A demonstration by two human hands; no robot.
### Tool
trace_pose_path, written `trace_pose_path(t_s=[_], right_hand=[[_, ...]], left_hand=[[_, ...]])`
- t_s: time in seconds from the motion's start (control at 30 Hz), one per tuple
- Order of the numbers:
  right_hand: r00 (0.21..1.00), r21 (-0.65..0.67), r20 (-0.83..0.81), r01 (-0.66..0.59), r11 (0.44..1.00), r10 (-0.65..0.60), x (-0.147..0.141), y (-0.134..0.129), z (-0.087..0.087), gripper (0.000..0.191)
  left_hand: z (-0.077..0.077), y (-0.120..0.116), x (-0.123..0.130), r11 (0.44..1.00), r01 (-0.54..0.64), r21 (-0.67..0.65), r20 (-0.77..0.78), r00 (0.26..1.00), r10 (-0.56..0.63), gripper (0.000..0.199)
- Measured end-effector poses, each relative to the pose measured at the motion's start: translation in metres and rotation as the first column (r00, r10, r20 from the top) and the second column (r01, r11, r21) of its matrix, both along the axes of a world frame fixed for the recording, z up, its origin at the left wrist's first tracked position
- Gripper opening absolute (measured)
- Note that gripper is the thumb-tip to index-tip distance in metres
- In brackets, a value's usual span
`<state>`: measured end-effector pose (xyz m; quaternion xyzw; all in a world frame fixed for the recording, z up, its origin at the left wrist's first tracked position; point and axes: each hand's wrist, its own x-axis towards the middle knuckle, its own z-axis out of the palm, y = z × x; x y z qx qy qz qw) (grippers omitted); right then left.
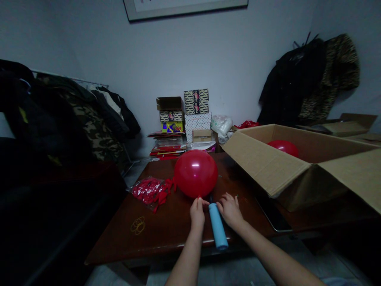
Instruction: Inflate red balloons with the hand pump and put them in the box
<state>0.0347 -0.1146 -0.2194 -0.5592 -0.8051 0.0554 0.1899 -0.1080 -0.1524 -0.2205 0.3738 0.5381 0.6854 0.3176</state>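
Observation:
An inflated red balloon [195, 174] rests over the middle of the brown table. My left hand [198, 212] has its fingers closed on the balloon's neck, at its near side. Just to the right lies a light blue hand pump [218, 227], its dark nozzle pointing toward the balloon and its near end at the table's edge. My right hand [230, 208] is beside the pump with fingers stretched out over the tabletop, holding nothing that I can see. Left of the balloon is a clear plastic bag [149, 191] with uninflated red balloons, some spilling from its opening.
Several yellow rubber bands [138, 225] lie front left on the table [116, 242]. At right stands an open cardboard box [268, 163] with another red balloon [284, 147] inside. A dark phone or tablet [275, 216] lies by it. Stacked boxes [197, 119] stand behind.

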Motion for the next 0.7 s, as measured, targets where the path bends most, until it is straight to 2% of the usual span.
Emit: trace_pose_path(t_s=[0.2, 0.4, 0.53, 0.7], right_hand=[[0.999, 0.026, 0.041, 0.017, 1.0, -0.018, 0.041, 0.004, -0.001, 0.028], [0.998, 0.055, 0.063, -0.005, 0.998, 0.002, 0.035, -0.008, -0.01, 0.033], [0.998, 0.062, 0.059, -0.007, 0.998, 0.003, 0.03, -0.009, -0.016, 0.027], [0.998, 0.065, 0.07, 0.0, 0.998, -0.004, 0.051, 0.0, -0.019, 0.028]], left_hand=[[0.0, 0.001, 0.009, 0.999, 0.032, 0.017, -0.012, 0.999, -0.032, 0.032], [-0.005, 0.003, 0.019, 0.999, 0.047, -0.02, -0.096, 0.994, -0.048, 0.036], [-0.012, 0.0, 0.024, 0.997, 0.06, -0.038, -0.108, 0.992, -0.064, 0.037], [-0.017, -0.003, 0.022, 0.998, 0.042, -0.048, -0.146, 0.988, -0.048, 0.039]])
